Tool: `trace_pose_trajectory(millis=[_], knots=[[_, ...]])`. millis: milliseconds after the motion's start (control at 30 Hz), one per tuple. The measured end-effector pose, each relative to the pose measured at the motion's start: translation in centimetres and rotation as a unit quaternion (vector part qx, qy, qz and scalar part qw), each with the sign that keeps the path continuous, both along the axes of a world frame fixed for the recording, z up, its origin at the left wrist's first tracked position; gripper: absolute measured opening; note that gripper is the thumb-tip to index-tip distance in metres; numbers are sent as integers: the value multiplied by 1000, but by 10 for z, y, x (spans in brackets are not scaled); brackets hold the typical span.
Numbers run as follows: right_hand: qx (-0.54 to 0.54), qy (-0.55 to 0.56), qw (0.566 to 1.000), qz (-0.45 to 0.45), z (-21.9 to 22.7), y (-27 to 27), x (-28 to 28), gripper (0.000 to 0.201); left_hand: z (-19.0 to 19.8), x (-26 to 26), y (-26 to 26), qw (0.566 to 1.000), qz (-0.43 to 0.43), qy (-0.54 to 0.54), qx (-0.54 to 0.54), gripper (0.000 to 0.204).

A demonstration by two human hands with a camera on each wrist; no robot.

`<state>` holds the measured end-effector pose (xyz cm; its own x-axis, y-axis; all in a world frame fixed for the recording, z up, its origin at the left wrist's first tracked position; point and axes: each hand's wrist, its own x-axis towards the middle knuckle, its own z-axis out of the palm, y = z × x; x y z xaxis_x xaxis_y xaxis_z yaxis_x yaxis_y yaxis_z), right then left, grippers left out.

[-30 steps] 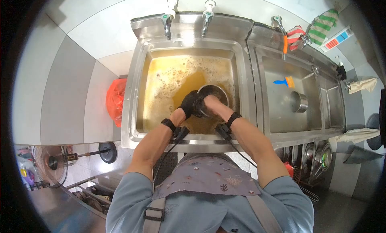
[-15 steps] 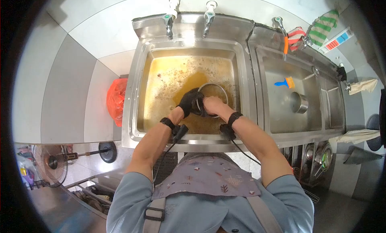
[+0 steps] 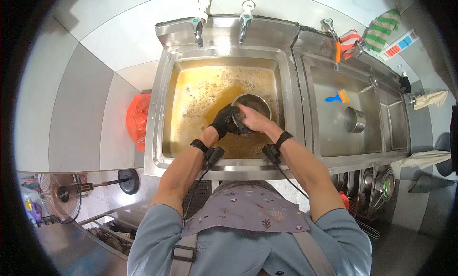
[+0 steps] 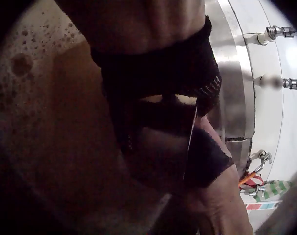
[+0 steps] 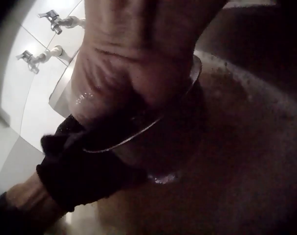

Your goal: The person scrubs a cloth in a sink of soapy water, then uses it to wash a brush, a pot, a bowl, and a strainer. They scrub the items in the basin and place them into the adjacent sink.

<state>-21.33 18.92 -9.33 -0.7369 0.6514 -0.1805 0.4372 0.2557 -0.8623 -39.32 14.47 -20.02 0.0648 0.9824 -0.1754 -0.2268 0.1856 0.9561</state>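
A round steel pot is held over the brown, murky water in the left sink basin, its mouth facing up. My left hand, in a black glove, grips the pot's left side by the rim. My bare right hand reaches inside the pot, against the wall near the left hand. In the right wrist view the pot's rim crosses below my right hand. Its fingertips are hidden in the shadow inside, with something dark beside them; I cannot tell whether they hold it.
In the neighbouring basin lie a blue-handled brush with orange bristles and a small steel pot. Taps stand along the back wall. A red plastic bag hangs left of the sink. Striped cloths hang at the upper right.
My right hand has shifted within the pot, up and left toward the wall by the gloved hand. The pot's mouth has tilted slightly; the left hand keeps its grip.
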Motion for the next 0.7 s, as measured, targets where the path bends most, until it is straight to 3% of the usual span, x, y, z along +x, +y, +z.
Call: trace_pose_trajectory(millis=[67, 167, 200, 267, 333, 367, 400, 467, 500, 533, 567, 600, 633, 667, 700], knots=[[-8, -55, 997, 53, 16, 5, 3, 61, -10, -4, -1, 978, -10, 126, 164, 42], [21, -178, 972, 152, 26, 7, 0, 50, 19, -5, -2, 995, -36, 86, 45, 53], [53, -245, 947, 200, 27, 6, -1, 44, 34, -4, -2, 944, -113, 300, 77, 54], [78, -292, 934, 190, 34, 1, -4, 39, 30, -4, -5, 841, -183, 499, 104, 56], [170, -390, 880, 213, 38, -3, -4, 30, 18, -1, -14, 912, -55, 324, 244, 56], [170, -391, 880, 212, 34, -3, -1, 30, 11, 1, -11, 912, -55, 323, 246, 56], [210, -373, 880, 207, 29, -5, 3, 26, 3, 5, -9, 980, -47, 155, 118, 56], [249, -354, 878, 203, 12, -5, 5, 23, 8, 7, -8, 999, -36, -21, -17, 57], [234, -325, 903, 154, 3, -3, 4, 23, 14, 5, -8, 977, -86, 165, 105, 56], [218, -294, 925, 106, 5, -2, 1, 24, 13, 2, -7, 903, -131, 345, 219, 56], [217, -293, 925, 106, 6, -2, 0, 24, 11, 0, -6, 903, -132, 345, 218, 56], [173, -257, 948, 71, 8, 1, 0, 26, 10, -1, -5, 952, -111, 237, 158, 58], [128, -220, 967, 35, 10, 1, 1, 27, 7, 1, -5, 970, -102, 181, 126, 59], [128, -219, 967, 34, -10, 5, 4, 27, 6, 2, -5, 984, -89, 124, 94, 61], [88, -143, 986, -6, -30, 9, 4, 28, 6, 2, -5, 993, -75, 79, 52, 57]])
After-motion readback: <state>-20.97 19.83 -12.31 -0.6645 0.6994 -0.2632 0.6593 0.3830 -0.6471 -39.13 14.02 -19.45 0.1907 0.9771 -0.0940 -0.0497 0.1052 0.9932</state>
